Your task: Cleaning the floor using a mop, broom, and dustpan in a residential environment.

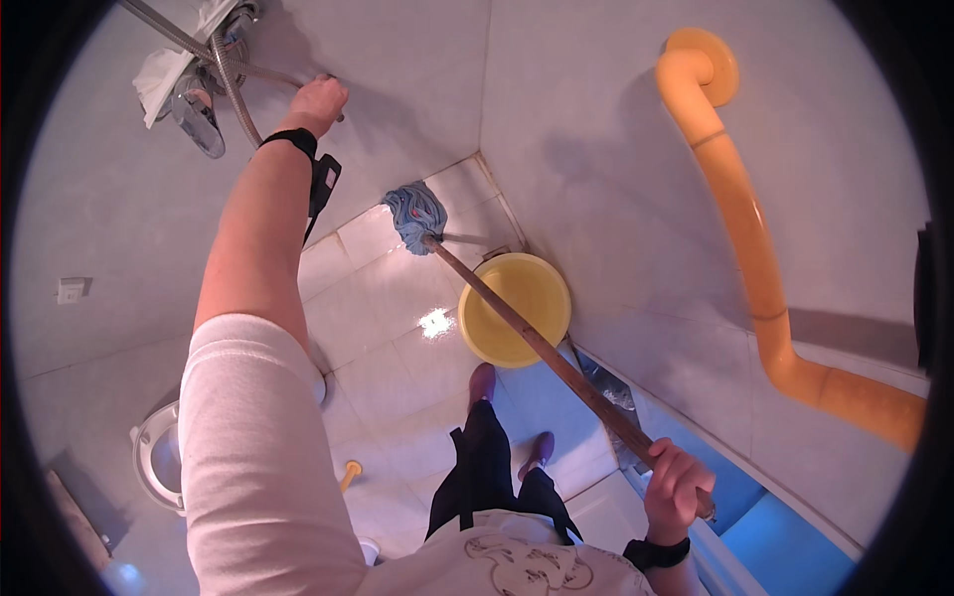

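My right hand [677, 484] is closed round the upper end of a wooden mop handle [551, 356]. The handle slants up and left to a blue cloth mop head [417, 214], near the floor's edge by the wall. My left hand [320, 100], arm stretched out, is closed near the wall on a small part that shows only at its ends; I cannot tell what it is. Beside that hand run metal shower hoses [231, 89] and a chrome fixture [200, 123] with white material on it. A yellow basin [522, 309] stands under the handle, in the corner area.
A thick yellow-orange pipe [745, 231] runs along the right wall. A toilet seat [158, 458] shows at the left, partly behind my sleeve. My feet are on the tiled floor [380, 328], just below the basin. A white socket or switch [71, 291] is on the left wall.
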The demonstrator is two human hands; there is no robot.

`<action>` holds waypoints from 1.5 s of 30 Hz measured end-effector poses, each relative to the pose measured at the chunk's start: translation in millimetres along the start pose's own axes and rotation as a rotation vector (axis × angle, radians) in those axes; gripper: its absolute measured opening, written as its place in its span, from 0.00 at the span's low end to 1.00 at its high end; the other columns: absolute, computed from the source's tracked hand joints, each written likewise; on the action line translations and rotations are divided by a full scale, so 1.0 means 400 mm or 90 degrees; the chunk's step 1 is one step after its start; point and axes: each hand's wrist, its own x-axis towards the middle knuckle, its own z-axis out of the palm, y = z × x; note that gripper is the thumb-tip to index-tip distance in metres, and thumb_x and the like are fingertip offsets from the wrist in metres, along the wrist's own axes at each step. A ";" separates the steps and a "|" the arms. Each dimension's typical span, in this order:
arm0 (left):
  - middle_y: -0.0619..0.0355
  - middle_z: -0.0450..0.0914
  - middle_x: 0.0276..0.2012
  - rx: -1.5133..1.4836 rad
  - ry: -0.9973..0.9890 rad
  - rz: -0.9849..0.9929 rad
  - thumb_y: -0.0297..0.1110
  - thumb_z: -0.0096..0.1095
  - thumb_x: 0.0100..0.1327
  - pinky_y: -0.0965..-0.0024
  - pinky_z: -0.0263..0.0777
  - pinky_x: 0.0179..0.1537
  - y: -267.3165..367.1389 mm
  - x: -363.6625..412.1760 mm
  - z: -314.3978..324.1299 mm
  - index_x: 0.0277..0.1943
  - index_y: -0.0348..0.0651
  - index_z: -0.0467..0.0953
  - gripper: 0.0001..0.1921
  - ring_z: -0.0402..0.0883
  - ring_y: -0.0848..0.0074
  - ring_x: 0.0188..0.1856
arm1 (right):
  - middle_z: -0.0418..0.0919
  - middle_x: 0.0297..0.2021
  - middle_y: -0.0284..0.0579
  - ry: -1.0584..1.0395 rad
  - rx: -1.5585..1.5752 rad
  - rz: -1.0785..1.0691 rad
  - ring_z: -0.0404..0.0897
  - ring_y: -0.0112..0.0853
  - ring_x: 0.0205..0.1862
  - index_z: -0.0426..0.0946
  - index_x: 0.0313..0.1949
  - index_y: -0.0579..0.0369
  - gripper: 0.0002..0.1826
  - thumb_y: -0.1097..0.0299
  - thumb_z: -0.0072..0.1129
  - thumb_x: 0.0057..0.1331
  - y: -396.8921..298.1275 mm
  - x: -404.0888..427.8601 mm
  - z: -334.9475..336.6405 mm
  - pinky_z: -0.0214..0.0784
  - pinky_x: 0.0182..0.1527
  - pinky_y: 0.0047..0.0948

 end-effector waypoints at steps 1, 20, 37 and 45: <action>0.54 0.79 0.38 -0.025 0.010 0.014 0.26 0.64 0.49 0.67 0.73 0.46 0.006 0.008 -0.003 0.38 0.42 0.77 0.12 0.75 0.64 0.48 | 0.57 0.12 0.32 0.017 0.001 0.006 0.58 0.27 0.17 0.52 0.14 0.48 0.22 0.63 0.54 0.59 0.000 0.002 -0.002 0.56 0.37 0.36; 0.43 0.72 0.44 -0.754 -0.015 0.052 0.19 0.57 0.39 0.57 0.68 0.44 0.490 -0.223 0.044 0.48 0.36 0.70 0.26 0.73 0.52 0.44 | 0.62 0.12 0.33 0.019 0.035 -0.010 0.61 0.28 0.16 0.58 0.16 0.51 0.20 0.62 0.56 0.60 0.016 0.069 0.002 0.58 0.34 0.36; 0.53 0.66 0.19 -0.843 0.618 -0.128 0.30 0.67 0.46 0.59 0.62 0.38 0.724 -0.539 -0.385 0.21 0.39 0.63 0.15 0.65 0.59 0.28 | 0.64 0.13 0.36 -0.575 0.116 -0.294 0.62 0.30 0.14 0.60 0.15 0.56 0.15 0.72 0.55 0.55 -0.242 0.202 0.163 0.62 0.23 0.32; 0.46 0.66 0.50 -0.813 0.122 -0.225 0.29 0.64 0.47 0.60 0.61 0.54 0.830 -0.821 -0.085 0.53 0.42 0.66 0.27 0.66 0.54 0.52 | 0.65 0.19 0.34 -0.347 -0.211 -0.179 0.64 0.24 0.21 0.57 0.18 0.53 0.15 0.77 0.43 0.63 0.077 0.296 0.121 0.61 0.29 0.28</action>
